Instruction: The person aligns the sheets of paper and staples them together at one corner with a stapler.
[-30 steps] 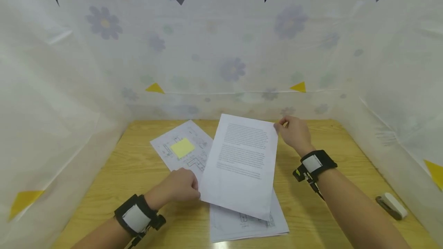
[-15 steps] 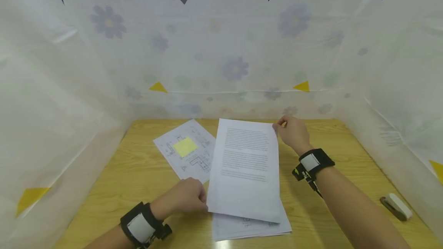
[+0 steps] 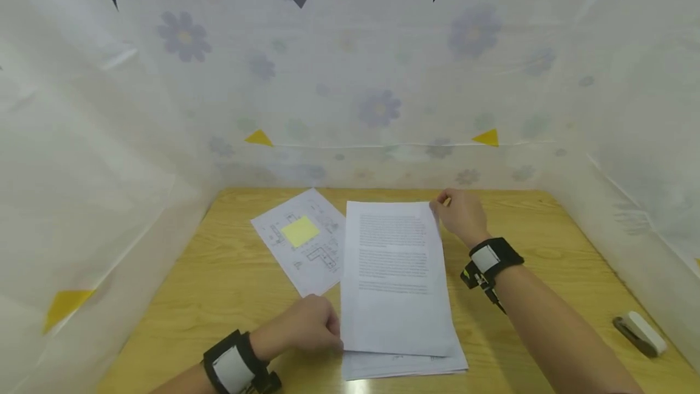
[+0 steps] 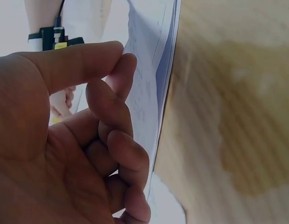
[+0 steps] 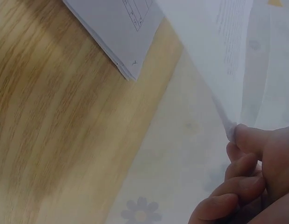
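The text sheet [image 3: 395, 278] lies at mid-frame almost flat on the stack [image 3: 407, 362] on the counter [image 3: 547, 248]. The left hand [image 3: 306, 327] pinches its lower left edge; the right hand [image 3: 459, 211] pinches its upper right corner. The step looks like laying the sheet square on the stack. Next would come letting go once the edges line up. A drawing [image 3: 303, 239] with a yellow note [image 3: 299, 231] lies to the left.

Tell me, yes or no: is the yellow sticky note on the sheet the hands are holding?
No: the yellow sticky note lies on the separate drawing sheet left of the text sheet.
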